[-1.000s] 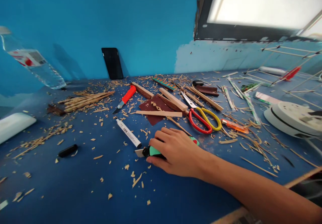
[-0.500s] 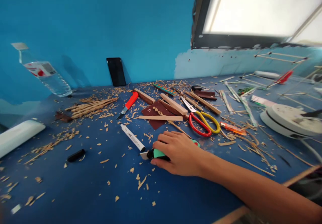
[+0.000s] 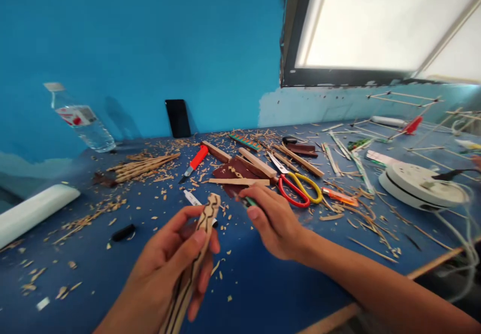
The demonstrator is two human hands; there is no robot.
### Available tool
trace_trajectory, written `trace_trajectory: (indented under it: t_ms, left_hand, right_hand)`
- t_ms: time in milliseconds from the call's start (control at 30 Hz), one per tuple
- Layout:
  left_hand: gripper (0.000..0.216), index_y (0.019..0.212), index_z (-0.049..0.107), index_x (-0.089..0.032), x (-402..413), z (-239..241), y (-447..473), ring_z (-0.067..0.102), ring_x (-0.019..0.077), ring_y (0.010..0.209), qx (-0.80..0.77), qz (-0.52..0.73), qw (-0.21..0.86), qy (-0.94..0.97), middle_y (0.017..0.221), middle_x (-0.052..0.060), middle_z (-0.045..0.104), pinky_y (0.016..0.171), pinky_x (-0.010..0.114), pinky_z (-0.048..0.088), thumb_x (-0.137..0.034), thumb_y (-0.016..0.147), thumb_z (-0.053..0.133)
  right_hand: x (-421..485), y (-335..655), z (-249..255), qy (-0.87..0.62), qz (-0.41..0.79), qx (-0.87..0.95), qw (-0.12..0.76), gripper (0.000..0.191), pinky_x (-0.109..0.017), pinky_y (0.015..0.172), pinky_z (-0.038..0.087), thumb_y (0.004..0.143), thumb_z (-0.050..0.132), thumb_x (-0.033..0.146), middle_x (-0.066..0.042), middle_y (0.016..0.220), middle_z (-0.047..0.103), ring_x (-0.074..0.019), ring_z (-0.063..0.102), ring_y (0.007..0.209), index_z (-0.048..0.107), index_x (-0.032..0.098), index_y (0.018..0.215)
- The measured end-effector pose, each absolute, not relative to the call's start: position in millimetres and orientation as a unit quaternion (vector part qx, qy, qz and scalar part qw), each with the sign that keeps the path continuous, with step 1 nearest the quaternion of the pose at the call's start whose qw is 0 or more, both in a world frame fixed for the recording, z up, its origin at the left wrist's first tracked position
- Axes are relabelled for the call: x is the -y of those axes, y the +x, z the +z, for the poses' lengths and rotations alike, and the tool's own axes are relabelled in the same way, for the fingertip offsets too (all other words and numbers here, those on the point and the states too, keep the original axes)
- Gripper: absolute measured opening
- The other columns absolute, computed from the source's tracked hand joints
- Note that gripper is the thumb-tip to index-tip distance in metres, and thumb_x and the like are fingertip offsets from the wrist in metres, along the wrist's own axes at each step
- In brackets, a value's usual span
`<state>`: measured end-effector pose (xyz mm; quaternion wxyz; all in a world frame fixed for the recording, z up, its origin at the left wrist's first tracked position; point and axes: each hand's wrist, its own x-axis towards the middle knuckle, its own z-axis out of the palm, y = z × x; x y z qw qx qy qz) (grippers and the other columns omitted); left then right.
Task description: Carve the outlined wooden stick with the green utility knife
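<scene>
My left hand point(image 3: 161, 269) is closed around a carved wooden stick point(image 3: 208, 217) with wavy black lines drawn along it, its notched tip pointing up and away. My right hand point(image 3: 280, 221) grips a green utility knife point(image 3: 249, 202), mostly covered by the fingers, its blade pointing left and apart from the stick. Behind the left fingers lies a white marker point(image 3: 192, 198), partly hidden. Its black cap point(image 3: 123, 232) rests farther left. Beyond both hands are a thin wooden strip point(image 3: 244, 181), brown sandpaper point(image 3: 220, 172) and a red-handled knife point(image 3: 196, 159).
Scissors point(image 3: 295, 194) with red and yellow handles lie beyond my right hand, near an orange cutter point(image 3: 340, 197). A white round device point(image 3: 421, 184) sits at right. Bundled sticks point(image 3: 145, 166), a tilted bottle point(image 3: 84, 126) and a phone point(image 3: 178, 118) are toward the wall. Shavings litter the blue table.
My left hand has come into view holding the marked wooden stick. My right hand has lifted the utility knife off the tabletop and turned it. The view has shifted slightly.
</scene>
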<state>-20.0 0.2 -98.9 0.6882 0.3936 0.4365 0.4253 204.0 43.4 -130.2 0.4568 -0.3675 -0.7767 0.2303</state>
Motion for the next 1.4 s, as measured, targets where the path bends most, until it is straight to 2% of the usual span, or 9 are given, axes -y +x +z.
trace_trajectory:
  t_ms: [100,200,300,500,633,733,900,1267,1400]
  left_hand:
    - [0.033,0.119,0.055,-0.028,0.5,-102.4,-10.9,0.059,0.0091,0.05,-0.409,0.417,0.685,0.436,0.085,-0.003,0.068,0.034,0.018,0.053,-0.039,0.094,0.073]
    - [0.027,0.111,0.056,-0.026,4.8,-107.1,-10.2,0.064,0.0114,0.057,-0.387,0.405,0.693,0.453,0.083,-0.004,0.067,0.04,0.022,0.061,-0.035,0.093,0.075]
    - [0.026,0.111,0.055,-0.026,10.3,-112.6,-12.1,0.061,0.0103,0.051,-0.371,0.396,0.714,0.441,0.068,-0.006,0.065,0.041,0.022,0.062,-0.036,0.095,0.073]
    - [0.032,0.112,0.054,-0.027,18.6,-123.3,-10.3,0.055,0.0077,0.04,-0.389,0.369,0.73,0.423,0.056,-0.006,0.064,0.038,0.017,0.055,-0.047,0.095,0.071]
    - [0.038,0.109,0.056,-0.027,22.0,-120.9,-7.4,0.057,0.0075,0.041,-0.455,0.368,0.701,0.408,0.061,-0.006,0.065,0.039,0.017,0.056,-0.052,0.089,0.077]
    - [0.035,0.104,0.058,-0.027,23.1,-120.2,-6.2,0.06,0.005,0.041,-0.439,0.384,0.701,0.411,0.075,-0.006,0.067,0.041,0.013,0.053,-0.053,0.089,0.076]
    - [0.027,0.107,0.058,-0.028,23.4,-126.7,-9.2,0.063,0.0035,0.045,-0.397,0.381,0.722,0.419,0.087,-0.006,0.066,0.044,0.013,0.054,-0.049,0.095,0.071]
    - [0.032,0.106,0.057,-0.027,24.9,-122.6,-10.3,0.061,0.0032,0.048,-0.414,0.361,0.718,0.427,0.088,-0.005,0.061,0.044,0.014,0.055,-0.052,0.093,0.072]
    - [0.03,0.106,0.057,-0.027,24.1,-123.7,-12.9,0.057,0.0012,0.045,-0.418,0.357,0.706,0.447,0.091,-0.005,0.061,0.038,0.01,0.046,-0.052,0.094,0.069]
  right_hand:
    - [-38.2,188.5,-120.5,-0.357,0.352,0.712,0.492,0.042,-0.024,0.045,0.04,0.112,0.015,0.051,0.004,0.078,0.051,-0.01,0.044,0.05,0.047,0.023,0.111]
    - [-36.2,174.1,-114.1,-0.296,0.543,0.622,0.481,0.03,-0.021,0.042,0.037,0.107,0.045,0.055,0.011,0.065,0.04,-0.008,0.035,0.045,0.049,0.025,0.108]
    - [-35.5,170.5,-117.5,-0.222,0.685,0.515,0.465,0.026,-0.018,0.044,0.034,0.096,0.071,0.044,0.011,0.064,0.045,-0.0059,0.036,0.048,0.058,0.024,0.106]
    - [-30.5,182.6,-133.1,-0.215,0.707,0.497,0.455,0.021,-0.017,0.045,0.032,0.094,0.076,0.032,0.007,0.074,0.055,-0.0029,0.039,0.05,0.067,0.022,0.11]
    - [-28.2,184.5,-132.8,-0.197,0.708,0.509,0.448,0.021,-0.018,0.046,0.032,0.094,0.075,0.025,0.005,0.079,0.059,-0.0042,0.045,0.054,0.068,0.023,0.114]
    - [-26.7,183.6,-128.4,-0.177,0.721,0.505,0.44,0.018,-0.019,0.049,0.04,0.097,0.071,0.019,0.002,0.085,0.066,-0.0058,0.055,0.059,0.067,0.023,0.114]
    - [-26.0,183.4,-124.2,-0.176,0.728,0.497,0.438,0.018,-0.025,0.069,0.057,0.096,0.07,0.013,0.001,0.089,0.071,-0.0106,0.069,0.074,0.066,0.023,0.111]
    - [-25.5,183.3,-124.1,-0.131,0.761,0.472,0.425,0.031,-0.015,0.072,0.053,0.09,0.071,-0.002,0.005,0.089,0.071,-0.0045,0.069,0.077,0.064,0.02,0.111]
    - [-24.5,183.2,-126.1,-0.133,0.757,0.479,0.424,0.026,-0.016,0.072,0.052,0.094,0.07,0.003,0.004,0.09,0.07,-0.0054,0.068,0.078,0.064,0.02,0.112]
